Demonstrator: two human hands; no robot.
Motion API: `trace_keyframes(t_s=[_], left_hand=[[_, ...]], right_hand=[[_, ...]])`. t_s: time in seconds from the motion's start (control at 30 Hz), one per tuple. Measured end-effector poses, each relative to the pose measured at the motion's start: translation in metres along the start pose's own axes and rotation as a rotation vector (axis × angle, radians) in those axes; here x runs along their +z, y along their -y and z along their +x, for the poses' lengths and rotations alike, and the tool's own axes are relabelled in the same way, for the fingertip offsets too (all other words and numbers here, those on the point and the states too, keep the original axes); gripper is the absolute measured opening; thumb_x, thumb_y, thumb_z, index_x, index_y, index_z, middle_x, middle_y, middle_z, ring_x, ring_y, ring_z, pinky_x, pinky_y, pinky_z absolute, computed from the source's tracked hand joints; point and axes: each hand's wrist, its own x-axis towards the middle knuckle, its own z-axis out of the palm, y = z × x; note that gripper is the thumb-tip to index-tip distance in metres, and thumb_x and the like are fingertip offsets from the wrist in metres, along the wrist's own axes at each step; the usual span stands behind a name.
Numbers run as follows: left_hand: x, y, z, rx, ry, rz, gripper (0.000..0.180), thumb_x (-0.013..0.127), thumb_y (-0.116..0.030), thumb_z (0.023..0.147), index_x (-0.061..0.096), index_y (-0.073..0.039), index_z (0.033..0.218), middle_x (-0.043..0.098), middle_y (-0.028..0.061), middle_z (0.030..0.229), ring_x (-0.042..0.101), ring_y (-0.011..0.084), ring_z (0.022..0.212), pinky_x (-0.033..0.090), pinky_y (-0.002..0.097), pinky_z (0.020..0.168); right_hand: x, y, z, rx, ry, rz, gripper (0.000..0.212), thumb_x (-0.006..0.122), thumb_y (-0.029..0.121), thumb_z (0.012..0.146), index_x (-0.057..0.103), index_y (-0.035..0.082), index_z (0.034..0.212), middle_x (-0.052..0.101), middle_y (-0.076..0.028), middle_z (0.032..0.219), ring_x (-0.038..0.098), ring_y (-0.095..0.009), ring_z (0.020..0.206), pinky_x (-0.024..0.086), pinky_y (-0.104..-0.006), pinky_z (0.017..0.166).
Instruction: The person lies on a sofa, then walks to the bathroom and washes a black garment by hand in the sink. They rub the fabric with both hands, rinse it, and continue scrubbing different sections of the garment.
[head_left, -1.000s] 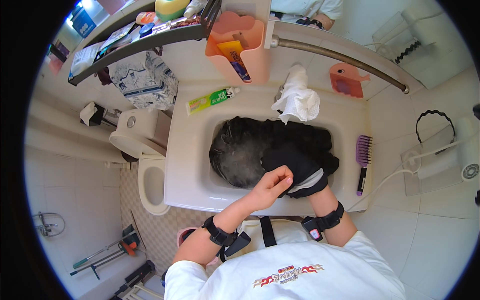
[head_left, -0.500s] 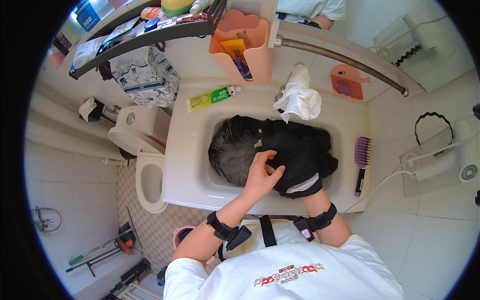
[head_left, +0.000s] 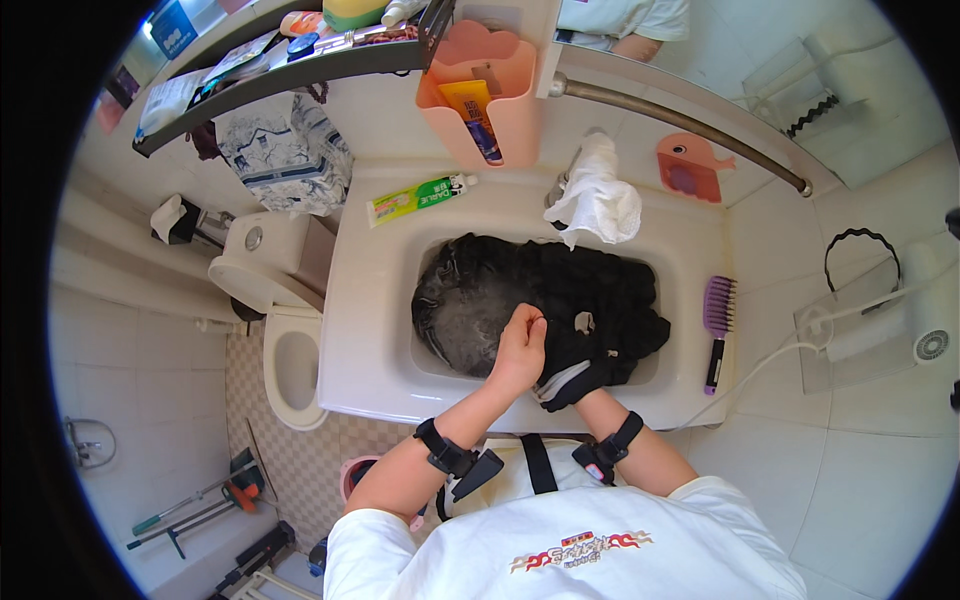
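A dark heap of wet clothing fills the white sink (head_left: 375, 350), with cloudy water over its left part. My left hand (head_left: 519, 352) is closed at the near middle of the heap, its fingertips pinched against a black garment (head_left: 610, 290). My right hand (head_left: 590, 402) is inside or under the garment's near edge; only the wrist shows and its fingers are hidden. A grey-white band (head_left: 566, 382) of the cloth shows between the two hands. Pale patches mark the black fabric to the right of my left hand.
White cloth (head_left: 600, 200) covers the faucet. On the sink's rim lie a green toothpaste tube (head_left: 420, 200) and a purple hairbrush (head_left: 718, 330). Behind stand a pink holder (head_left: 500, 110) and a pink whale-shaped dish (head_left: 692, 170). A toilet (head_left: 293, 370) is at left; a hair dryer (head_left: 900, 340) hangs right.
My left fingers have gone from spread to closed. My right hand has moved left and nearer to me, drawing the garment's grey-edged part along. Pale patches now show on the black cloth.
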Motion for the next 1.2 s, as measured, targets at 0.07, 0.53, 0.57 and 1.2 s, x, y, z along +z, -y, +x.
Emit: trace_keyframes(t_s=[0.07,0.53,0.57,1.2], left_hand=[[0.000,-0.005,-0.004,0.023,0.031,0.009,0.009,0.048,-0.008,0.098,0.049,-0.003,0.091,0.042,-0.0018,0.070,0.036,0.0068,0.065,0.035,0.0238,0.058],[0.001,-0.069,-0.023,0.243,0.244,-0.033,0.005,0.049,-0.007,0.096,0.048,-0.003,0.094,0.046,0.0114,0.068,0.043,0.0217,0.058,0.039,0.0314,0.057],[0.001,-0.069,-0.024,0.245,0.276,-0.043,0.004,0.049,-0.006,0.096,0.048,-0.003,0.095,0.046,0.0099,0.071,0.042,0.0190,0.060,0.039,0.0299,0.058],[0.012,-0.035,-0.031,0.410,0.165,0.580,0.046,0.075,-0.006,0.061,0.051,-0.005,0.100,0.054,0.0171,0.095,0.056,0.0374,0.087,0.047,0.0434,0.072]], right_hand=[[-0.023,0.007,0.002,-0.022,-0.081,-0.135,0.019,0.056,0.024,0.084,0.061,0.008,0.092,0.062,-0.013,0.087,0.060,-0.031,0.085,0.047,-0.0383,0.075],[-0.078,0.011,0.021,-0.354,-0.086,-0.734,0.018,0.057,0.024,0.084,0.059,0.006,0.088,0.060,-0.012,0.082,0.060,-0.029,0.083,0.046,-0.0384,0.074],[-0.082,0.014,0.021,-0.366,-0.088,-0.735,0.018,0.057,0.024,0.084,0.060,0.006,0.087,0.060,-0.012,0.081,0.060,-0.029,0.083,0.046,-0.0387,0.074],[-0.064,-0.012,0.028,0.279,-0.126,0.607,0.016,0.059,0.016,0.088,0.052,0.006,0.098,0.059,-0.008,0.090,0.060,-0.019,0.085,0.051,-0.0356,0.075]])
